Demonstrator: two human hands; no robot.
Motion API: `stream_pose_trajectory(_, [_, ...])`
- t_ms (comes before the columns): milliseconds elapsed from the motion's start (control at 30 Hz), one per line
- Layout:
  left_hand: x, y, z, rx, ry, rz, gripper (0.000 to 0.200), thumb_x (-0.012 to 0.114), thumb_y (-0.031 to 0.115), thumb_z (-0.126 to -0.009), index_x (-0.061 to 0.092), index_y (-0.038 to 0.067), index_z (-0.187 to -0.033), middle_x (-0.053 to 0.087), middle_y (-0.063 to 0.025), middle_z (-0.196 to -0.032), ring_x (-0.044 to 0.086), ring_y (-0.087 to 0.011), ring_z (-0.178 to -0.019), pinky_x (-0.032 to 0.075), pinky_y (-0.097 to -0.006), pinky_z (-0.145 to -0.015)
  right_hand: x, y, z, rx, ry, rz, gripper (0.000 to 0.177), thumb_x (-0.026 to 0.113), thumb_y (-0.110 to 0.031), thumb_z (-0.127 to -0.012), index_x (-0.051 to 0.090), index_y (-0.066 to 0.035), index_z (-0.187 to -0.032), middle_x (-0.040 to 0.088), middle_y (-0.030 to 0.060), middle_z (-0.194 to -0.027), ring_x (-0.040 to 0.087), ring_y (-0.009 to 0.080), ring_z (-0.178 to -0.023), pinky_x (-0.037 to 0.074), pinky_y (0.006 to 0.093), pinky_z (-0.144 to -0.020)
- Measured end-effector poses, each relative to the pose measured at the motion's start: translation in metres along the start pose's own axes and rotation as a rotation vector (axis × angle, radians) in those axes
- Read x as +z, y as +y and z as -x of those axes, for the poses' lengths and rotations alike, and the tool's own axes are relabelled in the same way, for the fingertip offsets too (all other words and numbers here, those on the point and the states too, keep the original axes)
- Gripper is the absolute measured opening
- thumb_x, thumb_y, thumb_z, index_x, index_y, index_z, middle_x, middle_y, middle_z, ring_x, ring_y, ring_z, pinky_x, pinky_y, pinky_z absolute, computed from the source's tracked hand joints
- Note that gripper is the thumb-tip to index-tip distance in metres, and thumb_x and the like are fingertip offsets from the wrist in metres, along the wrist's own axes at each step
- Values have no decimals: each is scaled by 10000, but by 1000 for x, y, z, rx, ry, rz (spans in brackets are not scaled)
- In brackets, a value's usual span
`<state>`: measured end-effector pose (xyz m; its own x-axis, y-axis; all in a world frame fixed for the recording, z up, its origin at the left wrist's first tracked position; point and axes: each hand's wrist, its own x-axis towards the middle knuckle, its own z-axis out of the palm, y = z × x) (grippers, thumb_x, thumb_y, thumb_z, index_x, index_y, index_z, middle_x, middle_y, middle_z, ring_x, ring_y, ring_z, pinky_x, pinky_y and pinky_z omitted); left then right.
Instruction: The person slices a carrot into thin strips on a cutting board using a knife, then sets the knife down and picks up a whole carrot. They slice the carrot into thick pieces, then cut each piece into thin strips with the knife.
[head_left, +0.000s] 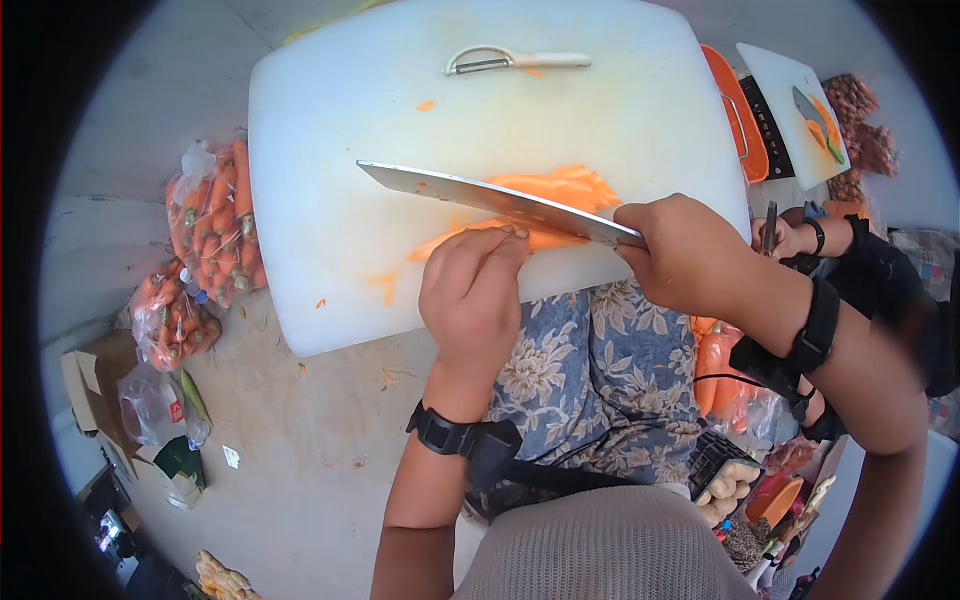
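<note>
My right hand [680, 250] is closed round the handle end of a broad cleaver [480, 192], whose blade reaches left across the cutting board [330, 110]. Under and beside the blade lie orange carrot slices [565, 186], fanned out on the far side. On the near side, my left hand [475, 285] bends its fingers down onto the carrot pieces [440, 245], fingertips close to the blade. Its fingers partly hide what they press on. A white peeler [520, 61] rests near the board's far edge.
Bags of carrots [215, 220] stand left of the board. At right, a co-worker's hand [785, 238] holds a dark-bladed tool near another cutting board [765, 75] with a knife on it. An orange basin [738, 120] sits between. A cardboard box [100, 390] is at lower left.
</note>
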<state>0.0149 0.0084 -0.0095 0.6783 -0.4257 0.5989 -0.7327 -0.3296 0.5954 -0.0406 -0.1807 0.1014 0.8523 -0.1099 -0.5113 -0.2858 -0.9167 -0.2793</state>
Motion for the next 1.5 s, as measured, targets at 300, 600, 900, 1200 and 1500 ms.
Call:
stream_pose_trajectory(300, [-8, 1, -3, -81, -40, -58, 187, 719, 66, -729, 674, 34, -907, 627, -108, -938, 573, -313, -907, 466, -409, -801, 19, -14, 17, -56, 83, 123, 174, 677, -38, -706, 643, 5, -871, 675, 193, -825, 674, 344, -796, 541, 431, -700])
stream_pose_trajectory(600, [-6, 2, -3, -73, 7, -58, 168, 710, 68, -730, 626, 24, -869, 586, -123, -882, 536, -353, -875, 448, -439, -761, 26, -19, 38, -85, 154, 158, 147, 631, -37, -746, 629, 13, -885, 676, 202, -804, 678, 352, -777, 543, 436, -675])
stream_pose_trajectory(900, [-9, 4, -2, -109, 1, -29, 178, 730, 70, -702, 630, 28, -843, 604, -117, -890, 553, -333, -880, 459, -425, -764, 22, 6, 56, 0, 56, 222, 174, 625, -35, -746, 631, 17, -912, 681, 202, -821, 681, 356, -790, 546, 437, -686])
stream_pose_trajectory(1200, [-8, 5, -8, -164, -10, 0, 232, 758, 63, -666, 657, 24, -871, 608, -121, -885, 562, -335, -872, 457, -417, -765, 13, 6, 42, 38, -44, 225, 202, 629, -32, -732, 611, 10, -929, 670, 186, -767, 673, 353, -734, 534, 449, -638])
stream_pose_trajectory(1500, [-8, 3, -6, -151, -25, -41, 181, 754, 54, -680, 650, 24, -824, 617, -117, -885, 570, -324, -850, 462, -405, -743, 34, 26, 37, -18, 54, 142, 153, 594, -46, -752, 585, 2, -897, 634, 169, -664, 646, 368, -640, 510, 471, -583])
